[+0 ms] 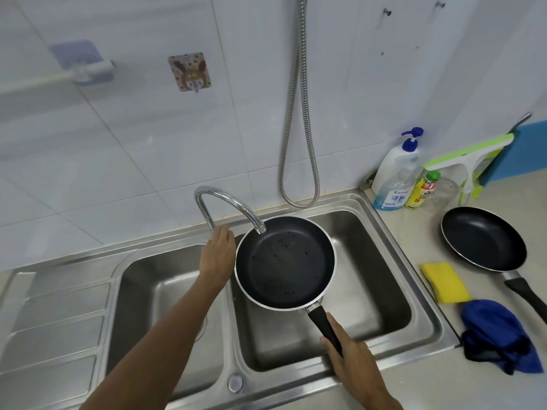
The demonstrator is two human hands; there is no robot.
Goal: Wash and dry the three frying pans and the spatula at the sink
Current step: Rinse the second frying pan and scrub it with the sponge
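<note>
My right hand (352,359) grips the black handle of a dark non-stick frying pan (285,263), holding it level over the right basin of the steel sink (420,294). Dark specks dot the pan's inside. The spout of the curved chrome tap (225,204) ends over the pan's far rim; no water runs from it. My left hand (217,253) reaches to the tap's base, its fingers curled around something hidden behind the hand. A second black frying pan (482,239) rests on the counter to the right. No third pan or spatula is in view.
A yellow sponge (445,282) and a crumpled blue cloth (498,335) lie on the counter right of the sink. Soap bottles (395,173) and a green squeegee (467,159) stand at the back wall. A metal shower hose (299,128) hangs above. The drainboard (56,321) lies left.
</note>
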